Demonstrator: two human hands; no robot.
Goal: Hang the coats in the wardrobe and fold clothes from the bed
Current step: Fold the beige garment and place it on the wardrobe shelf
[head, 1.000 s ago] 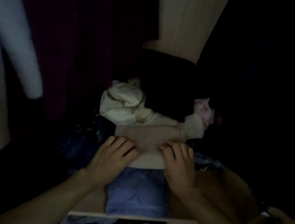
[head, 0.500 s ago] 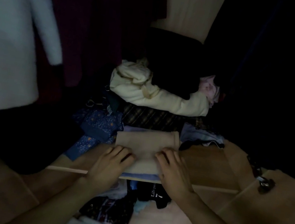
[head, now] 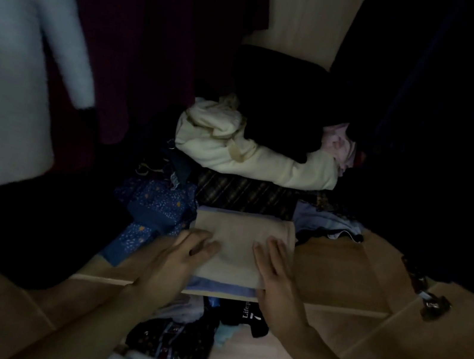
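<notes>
A dim home wardrobe (head: 308, 9) of pale wood. A white coat (head: 7, 62) hangs at nine o'clock, with a maroon garment (head: 146, 39) beside it at eleven. A wooden shelf (head: 345, 275) at centre carries stacked folded clothes (head: 262, 168). More clothes (head: 170, 343) are heaped below at six.

Wooden wardrobe shelf (head: 344, 278) carries a folded beige garment (head: 237, 242) on a pale blue one (head: 224, 287), blue dotted cloth (head: 155, 212) beside, clothes piled behind.

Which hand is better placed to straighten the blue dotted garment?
Probably the left hand: it rests on the left edge of the beige folded garment, beside the blue dotted garment; the right hand lies on the opposite edge.
</notes>
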